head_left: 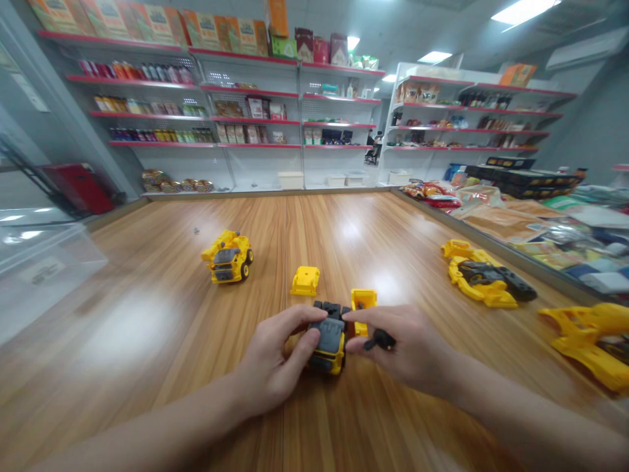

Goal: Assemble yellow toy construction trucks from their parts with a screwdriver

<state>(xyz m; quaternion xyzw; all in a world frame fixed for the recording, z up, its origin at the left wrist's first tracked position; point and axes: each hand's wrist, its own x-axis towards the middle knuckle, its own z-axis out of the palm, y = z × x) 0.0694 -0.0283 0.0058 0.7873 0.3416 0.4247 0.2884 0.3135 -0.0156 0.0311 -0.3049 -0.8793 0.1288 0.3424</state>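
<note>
Near the middle of the table I have a dark grey and yellow toy truck (328,337), low over the wood or resting on it. My left hand (275,357) grips its left side between thumb and fingers. At the truck's right rear, the index finger of my right hand (405,341) touches it. Tucked in that hand's curled fingers is a small black screwdriver-like tool (381,339), partly hidden. A yellow truck bed part (363,300) lies just behind my right fingers, partly covered by them. Beyond the truck sits another yellow plastic part (305,280).
An assembled yellow toy truck (228,255) stands to the left. Yellow and black toy pieces (484,275) and a large yellow part (590,341) lie at right. A clear plastic bin (49,275) is at far left; stocked shelves (255,118) rise behind the table (196,341).
</note>
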